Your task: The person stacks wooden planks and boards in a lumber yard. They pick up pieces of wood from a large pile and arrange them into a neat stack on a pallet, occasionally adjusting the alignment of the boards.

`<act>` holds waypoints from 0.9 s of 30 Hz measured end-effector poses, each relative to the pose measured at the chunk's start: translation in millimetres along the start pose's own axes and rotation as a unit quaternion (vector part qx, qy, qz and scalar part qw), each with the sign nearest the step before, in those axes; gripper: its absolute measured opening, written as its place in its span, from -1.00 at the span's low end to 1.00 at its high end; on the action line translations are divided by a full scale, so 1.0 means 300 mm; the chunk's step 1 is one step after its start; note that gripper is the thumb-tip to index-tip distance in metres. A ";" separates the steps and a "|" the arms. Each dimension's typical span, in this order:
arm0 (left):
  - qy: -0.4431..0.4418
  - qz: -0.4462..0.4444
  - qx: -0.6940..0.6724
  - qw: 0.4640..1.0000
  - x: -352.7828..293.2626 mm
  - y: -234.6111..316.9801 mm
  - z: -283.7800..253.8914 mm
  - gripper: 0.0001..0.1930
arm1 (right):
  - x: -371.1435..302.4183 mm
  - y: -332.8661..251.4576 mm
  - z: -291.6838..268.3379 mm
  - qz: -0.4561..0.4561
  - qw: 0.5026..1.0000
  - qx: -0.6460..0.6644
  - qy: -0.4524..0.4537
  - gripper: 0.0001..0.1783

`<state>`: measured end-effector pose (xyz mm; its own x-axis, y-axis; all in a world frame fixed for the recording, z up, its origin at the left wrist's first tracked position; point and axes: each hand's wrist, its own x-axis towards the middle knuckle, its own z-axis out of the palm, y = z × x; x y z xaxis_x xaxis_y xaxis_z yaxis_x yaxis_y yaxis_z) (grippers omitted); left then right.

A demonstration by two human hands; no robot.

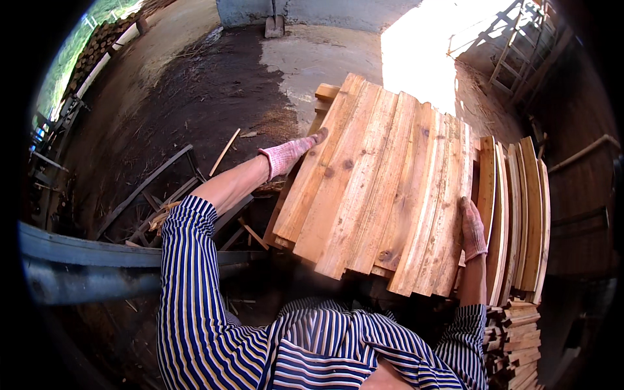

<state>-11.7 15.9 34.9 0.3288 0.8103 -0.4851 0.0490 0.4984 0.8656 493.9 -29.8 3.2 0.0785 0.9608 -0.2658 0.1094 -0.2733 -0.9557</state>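
A layer of sawn wooden boards (370, 182) lies side by side in front of me, on top of more boards. My left hand (296, 155), in a pinkish knit glove, grips the left edge of this layer, its fingertips near the far end. At the right edge, my right hand (473, 231), in a similar glove, is pressed along the outermost board with its fingers pointing away from me. Together the hands clasp the row from both sides. The undersides of the boards and some fingers are hidden.
Beside my right hand stands another stack of boards (520, 221), with stacked board ends (517, 344) below it. A blue metal beam (97, 260) crosses at left. Metal frames and wood scraps lie beyond it. A shovel (274, 25) leans on the far wall; a ladder (513, 55) stands far right.
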 end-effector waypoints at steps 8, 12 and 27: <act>0.055 -0.053 -0.157 0.985 0.082 -0.007 0.055 -0.26 | 0.034 -0.011 0.050 -0.001 0.998 0.052 0.028 -0.30; 0.011 -0.030 -0.202 0.979 0.075 -0.061 -0.013 -0.39 | -0.017 -0.041 0.106 0.003 0.984 -0.135 0.114 -0.03; 0.142 0.165 -0.103 0.971 0.728 0.171 -0.549 -0.16 | -0.024 -0.117 0.114 0.006 0.987 -0.161 -0.013 0.11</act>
<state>-92.5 269.2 -47.1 0.0199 0.9740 -0.2255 -0.2131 0.2245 0.9509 455.5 -25.5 34.3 0.0577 0.9571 -0.2839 0.4173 -0.2815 -0.8641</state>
